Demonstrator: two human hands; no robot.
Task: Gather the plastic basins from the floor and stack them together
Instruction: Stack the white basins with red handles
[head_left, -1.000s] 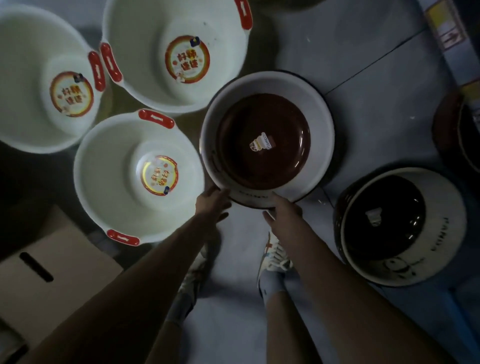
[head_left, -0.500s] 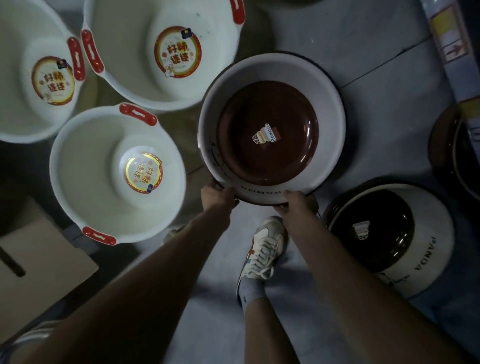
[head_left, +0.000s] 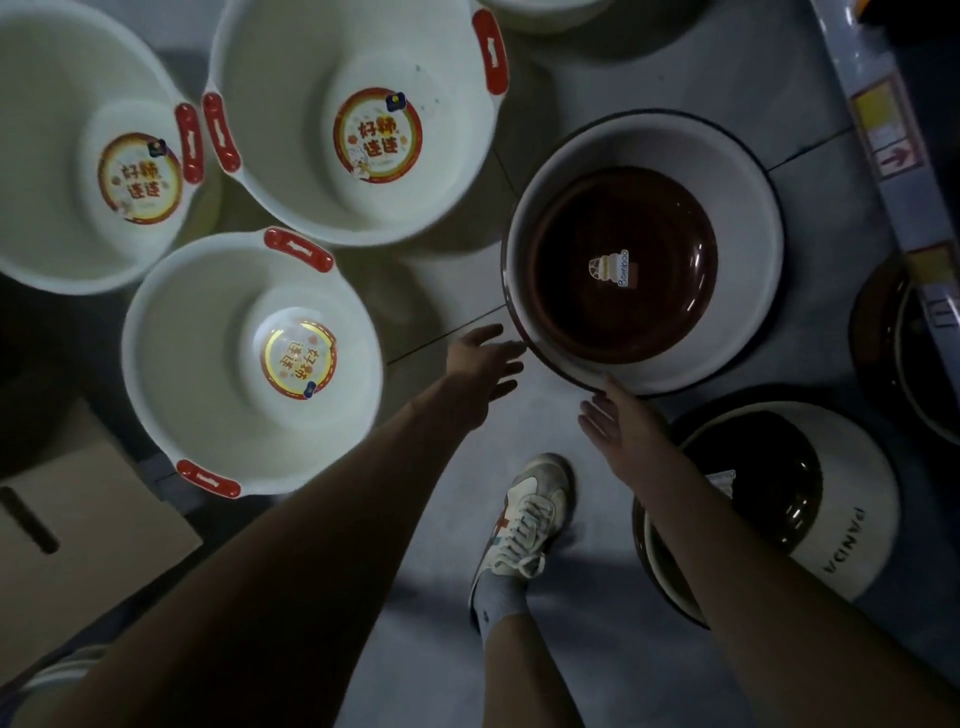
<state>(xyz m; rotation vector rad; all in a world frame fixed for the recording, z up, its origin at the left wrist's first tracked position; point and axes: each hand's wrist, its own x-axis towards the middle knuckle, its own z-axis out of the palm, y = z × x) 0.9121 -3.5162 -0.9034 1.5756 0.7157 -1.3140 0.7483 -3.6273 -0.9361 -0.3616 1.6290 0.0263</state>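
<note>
A white basin with a dark brown bottom (head_left: 743, 332) sits on the grey floor at the right. My left hand (head_left: 485, 358) is open just off its near-left rim, fingers spread. My right hand (head_left: 618, 415) is open at its near rim, fingertips touching or almost touching it. Three cream basins with red handles lie to the left: one near (head_left: 208, 332), one far left (head_left: 57, 156), one at the top middle (head_left: 291, 130). A second brown-bottomed basin marked PANDA (head_left: 852, 499) lies at the lower right, partly behind my right forearm.
A cardboard box (head_left: 78, 540) sits at the lower left. My shoe (head_left: 530, 514) stands on the floor between my arms. Another dark basin (head_left: 883, 332) and a long pale box edge (head_left: 883, 130) run along the right. Part of one more cream basin (head_left: 545, 13) shows at the top.
Both hands have let go of the brown-bottomed basin's near rim and opened. The basin now rests further right on the floor, and the view has shifted left.
</note>
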